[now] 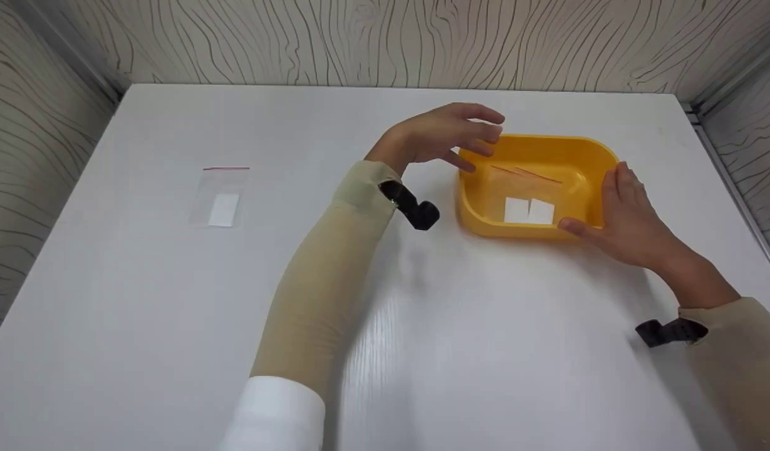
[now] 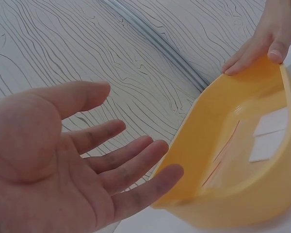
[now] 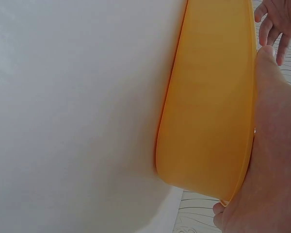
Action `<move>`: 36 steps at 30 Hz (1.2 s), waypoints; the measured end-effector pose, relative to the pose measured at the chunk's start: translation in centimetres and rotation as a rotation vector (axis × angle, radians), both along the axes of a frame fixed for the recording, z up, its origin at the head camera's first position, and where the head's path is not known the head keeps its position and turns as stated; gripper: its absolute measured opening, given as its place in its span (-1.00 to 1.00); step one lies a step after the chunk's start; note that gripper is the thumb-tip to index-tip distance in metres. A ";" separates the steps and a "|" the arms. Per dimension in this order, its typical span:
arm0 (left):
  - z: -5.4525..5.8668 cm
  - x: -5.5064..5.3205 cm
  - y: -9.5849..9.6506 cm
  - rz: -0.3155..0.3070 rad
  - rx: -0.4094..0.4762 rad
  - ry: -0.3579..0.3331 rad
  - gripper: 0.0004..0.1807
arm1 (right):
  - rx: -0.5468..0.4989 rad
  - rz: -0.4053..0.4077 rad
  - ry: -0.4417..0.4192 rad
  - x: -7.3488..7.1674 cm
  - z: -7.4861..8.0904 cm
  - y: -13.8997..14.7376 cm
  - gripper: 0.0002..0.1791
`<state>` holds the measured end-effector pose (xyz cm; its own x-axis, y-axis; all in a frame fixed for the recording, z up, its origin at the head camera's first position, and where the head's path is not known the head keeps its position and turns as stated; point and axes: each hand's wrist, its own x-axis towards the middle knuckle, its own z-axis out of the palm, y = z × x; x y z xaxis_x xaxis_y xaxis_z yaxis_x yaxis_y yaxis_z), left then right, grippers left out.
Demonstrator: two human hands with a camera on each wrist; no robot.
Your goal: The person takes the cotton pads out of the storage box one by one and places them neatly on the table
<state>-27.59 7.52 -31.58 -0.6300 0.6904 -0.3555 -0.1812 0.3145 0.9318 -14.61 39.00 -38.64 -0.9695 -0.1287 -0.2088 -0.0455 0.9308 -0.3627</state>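
My right hand (image 1: 641,228) holds the right end of a yellow plastic tub (image 1: 601,150), thumb along the front rim and fingers over the side rim. In the right wrist view this hand covers the tub's rim near a corner. Inside the tub lie two small clear zip bags with red seal lines and white labels (image 1: 517,210). My left hand (image 1: 444,133) hovers at the tub's left end with nothing in it. Its fingers are spread and slightly bent, palm facing the tub in the left wrist view.
Another clear zip bag (image 1: 204,200) with a red seal line and white label lies flat on the white table (image 1: 140,300) at the left. Wood-patterned walls (image 1: 334,44) stand behind the table and along both sides.
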 end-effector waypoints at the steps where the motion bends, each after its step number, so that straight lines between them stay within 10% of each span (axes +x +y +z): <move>1: 0.0 0.0 0.2 0.004 -0.003 -0.003 -0.54 | 0.000 -0.001 -0.002 0.0 0.0 0.0 0.36; 26: -0.9 -0.3 5.0 0.041 -0.142 -0.056 -0.58 | -0.006 0.011 0.001 0.0 0.0 0.0 0.35; 36: -1.9 0.1 6.4 0.162 -0.227 -0.123 -0.65 | -0.012 0.020 0.005 0.0 0.0 0.2 0.34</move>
<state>-27.50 13.90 -33.52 -0.6683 0.4785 -0.5695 -0.3528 0.4701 0.8090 -14.57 39.21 -38.66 -0.9677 -0.1510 -0.2020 -0.0663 0.9251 -0.3738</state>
